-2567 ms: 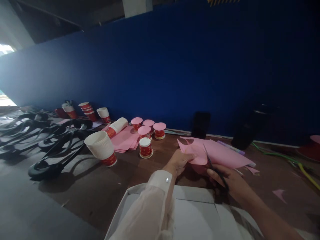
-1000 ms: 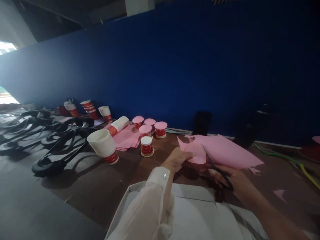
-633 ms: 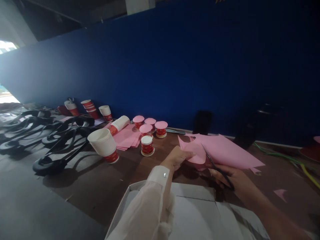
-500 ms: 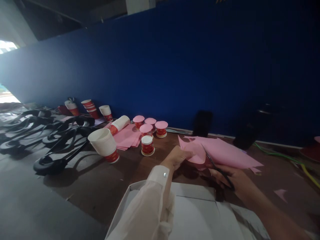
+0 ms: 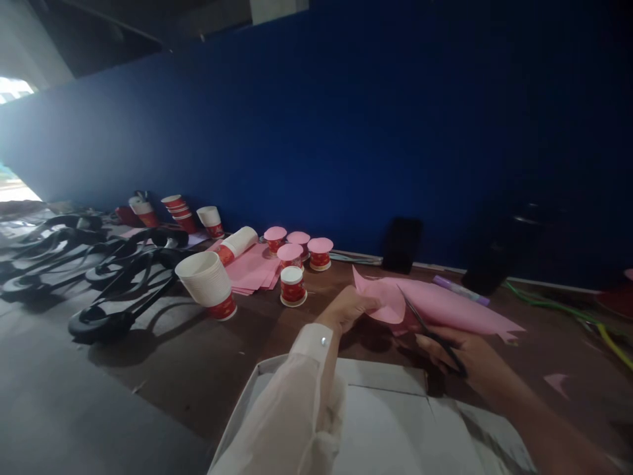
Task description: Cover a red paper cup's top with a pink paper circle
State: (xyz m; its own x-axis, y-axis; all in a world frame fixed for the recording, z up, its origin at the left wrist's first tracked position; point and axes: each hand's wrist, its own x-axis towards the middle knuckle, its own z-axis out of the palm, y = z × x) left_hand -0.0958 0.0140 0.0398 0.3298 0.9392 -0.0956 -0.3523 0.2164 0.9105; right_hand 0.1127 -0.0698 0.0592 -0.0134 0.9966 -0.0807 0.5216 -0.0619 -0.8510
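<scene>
Pinched in my left hand [image 5: 349,309] is a sheet of pink paper [image 5: 388,302] with a rounded, partly cut edge. Fingers of my right hand [image 5: 452,349] are wrapped round the dark handles of a pair of scissors [image 5: 425,326]. Their blades lie against the paper's curved edge. The rest of the pink sheet stretches off to the right behind the blades. To the left of my hands stand small red cups turned upside down, several with pink paper discs [image 5: 320,245] on top; the nearest red cup [image 5: 293,287] has a bare white top.
Nested white cups [image 5: 204,280] and a stack of pink sheets [image 5: 254,267] are on the left, beside black headsets [image 5: 113,316]. A white box [image 5: 386,422] sits in front of me. A purple marker [image 5: 459,290], a green cable [image 5: 539,301] and a paper scrap [image 5: 557,382] lie right.
The trailing part of the pink sheet has dropped and narrowed, uncovering the purple marker behind it. Both hands stay nearly in place with the scissors at the paper.
</scene>
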